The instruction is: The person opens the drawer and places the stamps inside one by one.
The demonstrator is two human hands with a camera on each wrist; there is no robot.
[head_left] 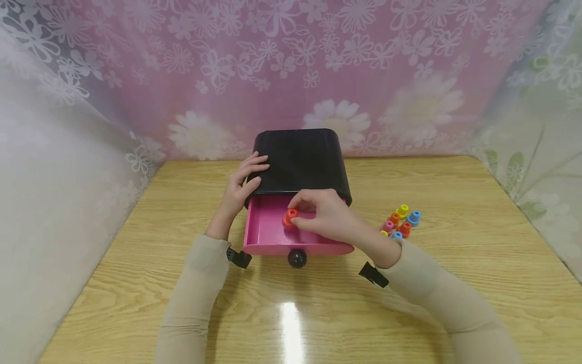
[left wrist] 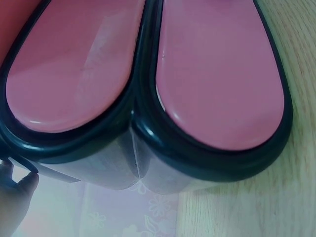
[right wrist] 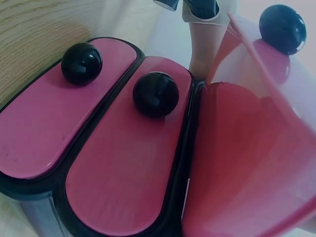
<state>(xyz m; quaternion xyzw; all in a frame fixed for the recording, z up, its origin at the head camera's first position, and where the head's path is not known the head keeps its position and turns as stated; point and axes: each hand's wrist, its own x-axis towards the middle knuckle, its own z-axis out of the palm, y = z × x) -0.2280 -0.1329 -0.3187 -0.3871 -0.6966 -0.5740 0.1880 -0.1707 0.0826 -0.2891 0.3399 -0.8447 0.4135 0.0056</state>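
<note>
A black cabinet (head_left: 300,156) stands on the table with its pink top drawer (head_left: 273,249) pulled out. My left hand (head_left: 245,177) rests on the cabinet's left side and top edge, fingers extended; part of it shows in the left wrist view at the lower left (left wrist: 17,197). Over the open drawer, my right hand (head_left: 329,215) pinches a small red cone-shaped peg (head_left: 289,218) between thumb and fingers. Whether the peg touches the drawer floor I cannot tell. In the right wrist view the right hand and the peg do not show.
Several small coloured pegs (head_left: 404,230) stand on the table right of the cabinet. Black round knobs (right wrist: 155,95) stick out from the drawer fronts; two lower drawers (right wrist: 123,163) are closed. Flowered cloth (head_left: 282,76) hangs behind the table.
</note>
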